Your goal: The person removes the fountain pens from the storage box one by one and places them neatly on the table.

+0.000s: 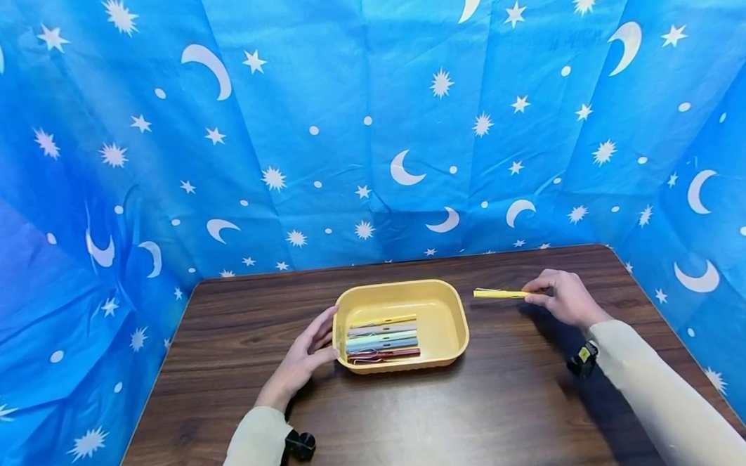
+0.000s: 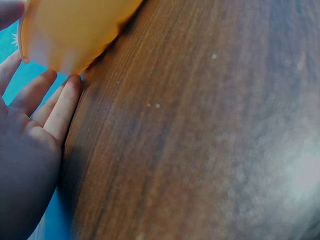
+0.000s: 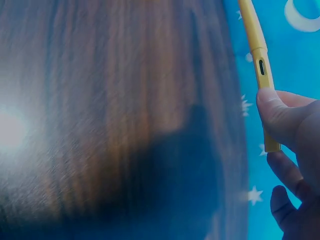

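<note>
My right hand (image 1: 565, 297) pinches a yellow capped pen (image 1: 498, 293) by one end, between thumb and fingers, to the right of the yellow tray (image 1: 440, 364). The pen lies level, its clip end pointing left at the tray. A small dark slot shows on its barrel (image 3: 263, 71) in the right wrist view. At the tray's left end, my left hand (image 1: 302, 356) rests with its thumb at the rim and its fairly straight fingers (image 2: 66, 107) against the outer wall. Several pens (image 1: 383, 341) lie side by side in the tray's left part: yellow, pale, blue-grey and dark red.
The tray stands on a dark brown wooden table (image 1: 421, 427), toward its far edge. Blue cloth (image 1: 351, 65) with white moons and stars hangs behind the table and at both sides. A small black device (image 1: 300, 446) sits at the left wrist, another (image 1: 584, 360) at the right.
</note>
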Action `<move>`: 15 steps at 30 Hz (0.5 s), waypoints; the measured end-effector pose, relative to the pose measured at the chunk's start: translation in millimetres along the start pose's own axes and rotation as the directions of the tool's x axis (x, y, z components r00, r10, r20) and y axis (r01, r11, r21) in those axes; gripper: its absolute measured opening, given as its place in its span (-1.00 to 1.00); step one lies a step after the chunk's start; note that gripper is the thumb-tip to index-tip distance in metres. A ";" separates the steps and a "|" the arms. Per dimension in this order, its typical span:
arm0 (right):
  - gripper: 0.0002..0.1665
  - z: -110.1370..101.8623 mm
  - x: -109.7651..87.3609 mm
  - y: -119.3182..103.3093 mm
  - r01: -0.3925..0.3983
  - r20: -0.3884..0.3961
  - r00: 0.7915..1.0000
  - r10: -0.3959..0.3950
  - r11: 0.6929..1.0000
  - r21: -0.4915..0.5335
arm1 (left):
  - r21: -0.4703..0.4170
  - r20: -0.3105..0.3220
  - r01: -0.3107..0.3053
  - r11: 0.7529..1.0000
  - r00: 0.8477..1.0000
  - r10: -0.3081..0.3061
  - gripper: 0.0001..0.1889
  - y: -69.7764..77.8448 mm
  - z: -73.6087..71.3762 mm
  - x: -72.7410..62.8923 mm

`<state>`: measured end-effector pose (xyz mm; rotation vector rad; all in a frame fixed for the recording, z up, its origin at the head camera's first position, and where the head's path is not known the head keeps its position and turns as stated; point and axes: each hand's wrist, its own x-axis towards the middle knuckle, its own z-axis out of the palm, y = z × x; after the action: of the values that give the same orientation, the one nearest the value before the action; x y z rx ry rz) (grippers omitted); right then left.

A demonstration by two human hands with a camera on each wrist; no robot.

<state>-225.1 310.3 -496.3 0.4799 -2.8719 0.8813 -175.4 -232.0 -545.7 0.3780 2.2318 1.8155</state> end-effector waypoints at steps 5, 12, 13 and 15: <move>-0.92 8.9 -0.2 12.8 0.018 0.021 1.000 -0.018 0.999 -0.029 | 0.001 0.002 -0.012 1.000 1.000 0.012 -0.18 0.5 -0.5 0.5; -0.91 15.5 2.0 20.4 0.042 0.044 0.998 -0.040 0.998 -0.055 | -0.011 0.006 -0.013 1.000 1.000 0.013 -0.17 0.3 0.2 -1.0; -0.91 15.9 2.6 20.5 0.040 0.045 0.998 -0.037 0.998 -0.053 | -0.012 0.007 -0.012 1.000 1.000 0.012 -0.17 0.0 0.2 -1.0; -0.91 16.7 3.4 20.0 0.036 0.048 0.998 -0.034 0.998 -0.049 | -0.010 0.010 -0.016 1.000 1.000 0.016 -0.17 -0.4 0.2 -1.1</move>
<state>-234.9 315.7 -520.1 0.5513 -2.9107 0.8021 -174.3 -232.3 -546.1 0.4030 2.2186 1.8279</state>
